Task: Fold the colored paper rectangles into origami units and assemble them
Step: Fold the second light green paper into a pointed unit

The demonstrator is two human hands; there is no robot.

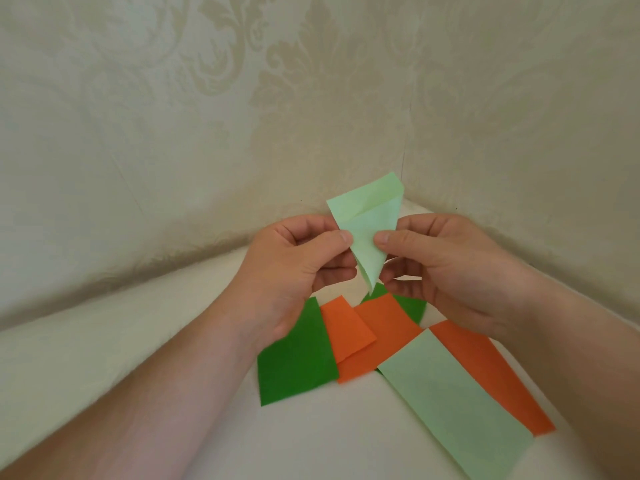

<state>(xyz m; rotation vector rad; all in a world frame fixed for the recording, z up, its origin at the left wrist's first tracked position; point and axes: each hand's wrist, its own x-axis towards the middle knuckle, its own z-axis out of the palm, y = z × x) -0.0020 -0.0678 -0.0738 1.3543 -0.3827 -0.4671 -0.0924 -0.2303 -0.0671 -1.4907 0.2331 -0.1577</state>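
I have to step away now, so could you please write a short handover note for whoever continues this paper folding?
Left hand and right hand both pinch the partly folded light green piece in the air.
On the table: dark green rectangle, two overlapping orange rectangles, flat light green rectangle, another orange one.
Done: first folds. Left: finish this unit, fold the others, assemble.

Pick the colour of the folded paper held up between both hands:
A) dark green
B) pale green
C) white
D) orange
B: the left hand and right hand pinch a pale green folded piece above the flat sheets.
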